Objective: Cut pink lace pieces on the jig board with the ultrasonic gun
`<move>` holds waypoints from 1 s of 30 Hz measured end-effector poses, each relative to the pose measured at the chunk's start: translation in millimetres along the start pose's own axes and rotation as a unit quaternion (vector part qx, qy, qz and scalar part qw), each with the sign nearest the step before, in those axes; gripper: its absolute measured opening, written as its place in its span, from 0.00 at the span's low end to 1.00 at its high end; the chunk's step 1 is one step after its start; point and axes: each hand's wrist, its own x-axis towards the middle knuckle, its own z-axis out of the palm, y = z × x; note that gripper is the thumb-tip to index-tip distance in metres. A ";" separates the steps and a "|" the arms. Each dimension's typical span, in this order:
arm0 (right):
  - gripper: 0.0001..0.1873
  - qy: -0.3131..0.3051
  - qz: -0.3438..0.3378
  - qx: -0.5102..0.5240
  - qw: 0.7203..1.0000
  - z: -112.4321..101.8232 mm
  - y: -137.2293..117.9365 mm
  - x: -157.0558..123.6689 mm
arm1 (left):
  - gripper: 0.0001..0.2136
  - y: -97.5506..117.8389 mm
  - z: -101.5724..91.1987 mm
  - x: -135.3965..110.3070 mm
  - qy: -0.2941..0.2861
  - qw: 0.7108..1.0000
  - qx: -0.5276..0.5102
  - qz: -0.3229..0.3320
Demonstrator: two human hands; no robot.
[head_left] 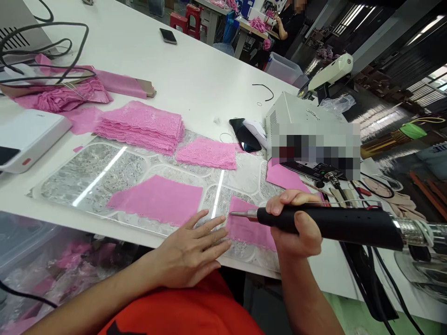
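We've right hand [292, 241] clenched round black metal-tipped handpiece [349, 228]; left hand [192, 250] spread, grasping nothing, at near edge of marble-patterned board [87, 172]. Pink fabric panel [249, 231] on board's right end: likely soft, light, slippery; we'd pin edges flat.

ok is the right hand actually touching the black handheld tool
Touching. The head view shows the right hand wrapped around the black handheld tool, thumb and fingers against its casing.
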 end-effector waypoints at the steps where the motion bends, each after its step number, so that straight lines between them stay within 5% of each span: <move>1: 0.05 -0.006 0.003 0.004 1.000 -0.1 -0.6 -1.3 | 0.14 0.2 -0.1 0.0 0.001 1.000 0.001 -0.002; 25: 0.04 -0.040 0.014 0.005 0.999 0.2 -3.3 -5.5 | 0.16 -0.1 -0.1 -0.4 -0.012 1.000 -0.009 -0.009; 30: 0.06 -0.002 0.017 0.024 1.000 -1.3 -4.5 -3.4 | 0.16 -0.8 -1.2 -0.7 -0.004 1.000 -0.007 0.004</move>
